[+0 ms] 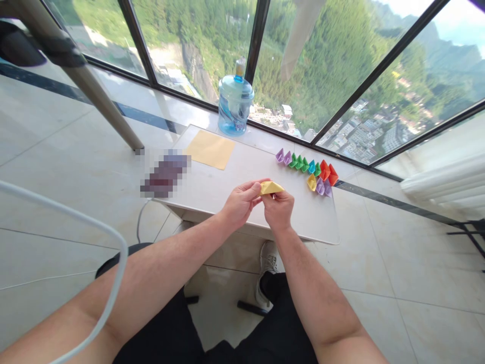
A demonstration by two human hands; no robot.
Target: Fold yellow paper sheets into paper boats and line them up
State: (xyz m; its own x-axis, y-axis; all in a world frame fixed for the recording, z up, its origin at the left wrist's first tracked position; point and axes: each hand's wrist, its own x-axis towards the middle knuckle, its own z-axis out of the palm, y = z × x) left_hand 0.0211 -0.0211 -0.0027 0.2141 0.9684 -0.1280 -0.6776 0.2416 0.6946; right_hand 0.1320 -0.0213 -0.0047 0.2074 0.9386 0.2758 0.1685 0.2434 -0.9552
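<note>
The left hand [242, 201] pinches the left end of a yellow, folded paper piece [272, 188] between thumb and fingers, and the right hand [279, 208], its fingers curled, grips the underside near the other end; both are raised above the near edge of a white, rectangular tabletop [204, 189]. Beyond the hands to the right stands a row of small purple, green, blue and red folded-paper boats [305, 165], with a yellow one and two purple ones just on its near side. Beyond them to the left lies a flat, pale orange-yellow paper sheet [210, 149]; farther out, straight past the hands, stands a translucent blue plastic water jug [235, 106].
</note>
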